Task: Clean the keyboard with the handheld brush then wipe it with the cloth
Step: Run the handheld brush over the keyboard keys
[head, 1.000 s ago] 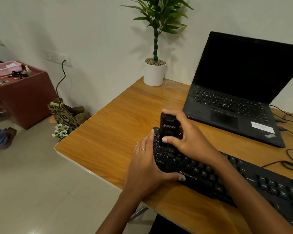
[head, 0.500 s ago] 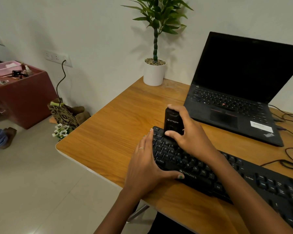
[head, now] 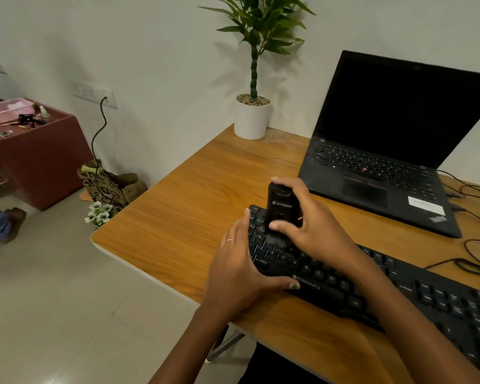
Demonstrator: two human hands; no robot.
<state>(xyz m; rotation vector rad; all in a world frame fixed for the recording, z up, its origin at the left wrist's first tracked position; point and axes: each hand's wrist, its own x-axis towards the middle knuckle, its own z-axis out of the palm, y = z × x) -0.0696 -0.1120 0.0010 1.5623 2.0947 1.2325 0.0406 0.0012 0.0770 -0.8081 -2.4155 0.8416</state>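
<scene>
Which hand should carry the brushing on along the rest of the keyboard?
Right. The right hand already grips the brush, bristles on the keys. The left hand steadies the keyboard at its end.

Soft, even indoor light, moderately bright with a faintly greenish cast. The plant [head: 257,31] throws a pale, diffuse shadow on the wall [head: 164,51] behind it, and the hands cast soft shadows on the tabletop [head: 183,217]. The floor tiles [head: 39,314] carry a dull sheen, no hard glare. Wide-angle distortion bends lines towards the edges. The brush [head: 280,209] and fingers [head: 281,225] show slight motion blur; the far left looks soft
</scene>
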